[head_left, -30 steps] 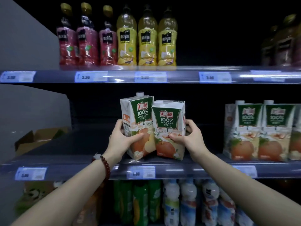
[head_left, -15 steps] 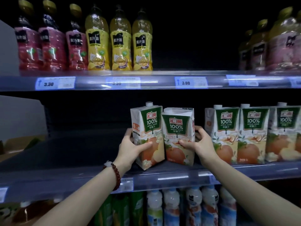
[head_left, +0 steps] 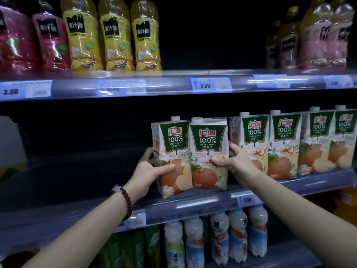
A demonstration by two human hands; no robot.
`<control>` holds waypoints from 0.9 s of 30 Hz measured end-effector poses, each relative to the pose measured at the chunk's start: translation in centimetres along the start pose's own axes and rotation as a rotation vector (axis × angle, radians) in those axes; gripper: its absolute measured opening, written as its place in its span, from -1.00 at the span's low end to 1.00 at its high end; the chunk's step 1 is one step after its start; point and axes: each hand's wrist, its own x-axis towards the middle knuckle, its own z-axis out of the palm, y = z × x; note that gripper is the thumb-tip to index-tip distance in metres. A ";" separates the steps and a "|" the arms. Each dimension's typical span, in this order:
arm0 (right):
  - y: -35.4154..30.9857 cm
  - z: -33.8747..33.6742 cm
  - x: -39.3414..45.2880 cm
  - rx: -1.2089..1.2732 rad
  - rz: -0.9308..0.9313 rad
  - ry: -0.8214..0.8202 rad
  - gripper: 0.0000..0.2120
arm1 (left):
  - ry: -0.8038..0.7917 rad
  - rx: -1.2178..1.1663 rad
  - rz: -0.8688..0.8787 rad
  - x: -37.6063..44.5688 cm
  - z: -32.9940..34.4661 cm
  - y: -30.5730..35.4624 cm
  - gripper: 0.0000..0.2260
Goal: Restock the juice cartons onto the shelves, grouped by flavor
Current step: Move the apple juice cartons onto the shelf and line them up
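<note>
The middle shelf (head_left: 193,205) runs across in front of me, dark and bare on its left stretch, with a row of apple juice cartons (head_left: 286,146) standing upright along its right part. Above it, the upper shelf (head_left: 173,84) carries red bottles (head_left: 48,39), yellow bottles (head_left: 114,37) and, far right, pink bottles (head_left: 324,37); below, white-capped bottles (head_left: 218,240) and green bottles (head_left: 131,248) stand in the lowest tier. I hold two apple juice cartons side by side at the front of the middle shelf, just left of the standing row. My left hand (head_left: 148,171) grips the left carton (head_left: 172,157), thumb across its front and fingers curled round its far side; this carton tilts slightly. My right hand (head_left: 235,163) grips the right carton (head_left: 208,153) the same way, fingers wedged between it and the nearest carton of the row. A dark red bead bracelet (head_left: 125,200) circles my left wrist. Price tags (head_left: 210,85) line the shelf edges.
</note>
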 end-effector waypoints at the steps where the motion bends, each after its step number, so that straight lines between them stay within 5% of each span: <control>1: -0.1 -0.2 -0.1 -0.003 0.006 -0.024 -0.29 | -0.018 -0.009 -0.010 0.0 0.0 0.1 -0.40; 6: 0.1 -0.8 -0.3 -0.105 0.047 -0.052 -0.45 | -0.076 -0.010 -0.052 0.2 -0.3 0.2 -0.37; 11: 1.1 -0.1 -0.1 -0.167 -0.017 0.110 -0.60 | -0.015 0.083 -0.051 -0.4 -0.3 0.4 -0.40; 15: 0.9 0.0 -0.7 -0.165 -0.049 0.128 -0.79 | 0.018 0.117 -0.051 -0.5 0.0 0.8 -0.23; 23: -0.5 -0.8 -1.9 -0.203 -0.041 0.130 -0.77 | -0.002 0.018 -0.049 -0.4 1.8 0.4 -0.17; 27: -0.9 -0.3 -1.8 -0.599 -0.071 0.242 -0.82 | -0.040 -0.036 -0.041 -0.7 1.5 0.2 -0.13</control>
